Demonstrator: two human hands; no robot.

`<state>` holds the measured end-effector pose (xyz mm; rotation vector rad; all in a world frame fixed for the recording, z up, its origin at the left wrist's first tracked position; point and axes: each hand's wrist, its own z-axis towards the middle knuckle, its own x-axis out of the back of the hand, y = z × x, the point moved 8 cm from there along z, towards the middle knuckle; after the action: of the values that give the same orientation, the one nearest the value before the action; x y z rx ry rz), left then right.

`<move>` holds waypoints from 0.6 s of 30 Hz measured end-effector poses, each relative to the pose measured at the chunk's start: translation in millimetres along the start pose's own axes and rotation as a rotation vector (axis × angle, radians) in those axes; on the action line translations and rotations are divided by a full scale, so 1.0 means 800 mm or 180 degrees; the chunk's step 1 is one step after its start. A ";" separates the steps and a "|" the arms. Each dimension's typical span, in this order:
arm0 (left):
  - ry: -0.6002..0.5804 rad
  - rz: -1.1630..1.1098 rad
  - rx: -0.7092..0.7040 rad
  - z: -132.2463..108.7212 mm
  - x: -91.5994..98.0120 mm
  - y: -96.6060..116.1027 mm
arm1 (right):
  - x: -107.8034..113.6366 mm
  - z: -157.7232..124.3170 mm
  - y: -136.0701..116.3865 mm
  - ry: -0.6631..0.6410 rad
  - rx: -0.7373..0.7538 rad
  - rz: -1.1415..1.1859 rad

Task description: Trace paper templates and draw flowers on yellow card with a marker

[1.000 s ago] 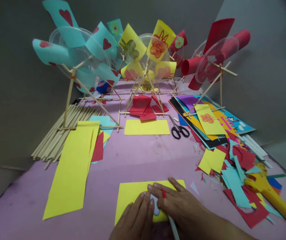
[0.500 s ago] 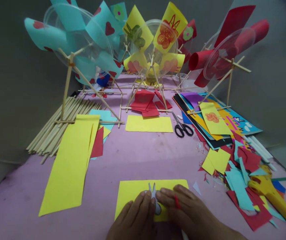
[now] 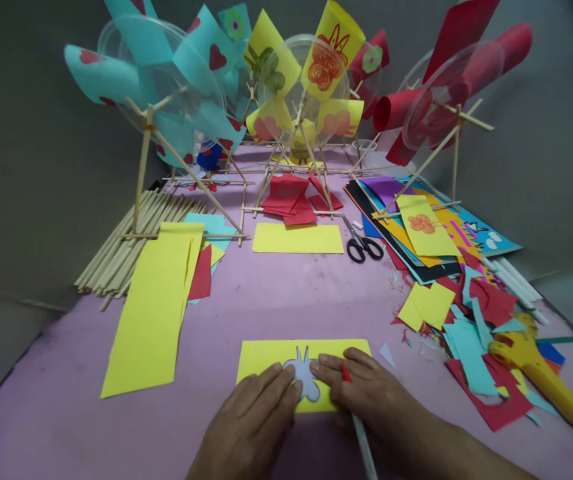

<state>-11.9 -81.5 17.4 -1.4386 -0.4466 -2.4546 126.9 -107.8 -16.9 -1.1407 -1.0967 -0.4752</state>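
A pale lilac butterfly cutout (image 3: 308, 381) with two thin antennae lies on a yellow paper sheet (image 3: 261, 351) near the front of the table. My left hand (image 3: 253, 417) rests flat, its fingertips on the cutout's left wing and the paper. From the other side, fingertips of my right hand (image 3: 373, 393) touch the cutout's right edge. A red-tipped white marker (image 3: 363, 440) is held between the fingers of that hand, its tip pointing up and away from the paper. The lower part of the sheet is partly covered by both hands.
Left are long yellow strips (image 3: 146, 320) and wooden sticks (image 3: 121, 243). Black-handled scissors (image 3: 363, 248) lie beyond, beside another yellow strip (image 3: 296, 239). Right are paper scraps (image 3: 471, 360) and a yellow-handled tool (image 3: 541, 373). Paper pinwheels on stick stands (image 3: 149, 147) line the back.
My hands have spread apart, the left one shifting left, so more of the butterfly cutout shows. The marker's white barrel is more exposed. The whole view has shifted slightly.
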 end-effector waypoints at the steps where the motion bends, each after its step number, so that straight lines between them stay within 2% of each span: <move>1: 0.0002 0.0071 -0.0058 0.002 -0.002 0.004 | 0.000 0.000 -0.001 0.0014 0.0015 -0.0018; 8: -0.0039 0.0472 -0.0147 0.012 -0.003 0.012 | 0.015 0.005 -0.012 0.0164 0.0226 -0.0100; 18: -0.0102 0.0724 -0.0279 0.012 -0.012 0.017 | 0.016 0.005 -0.012 0.0230 0.0277 -0.0228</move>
<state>5.4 -89.8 15.1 -1.4756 -0.1720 -2.2980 123.5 -105.5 -0.8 -1.0033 -1.0876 -0.5160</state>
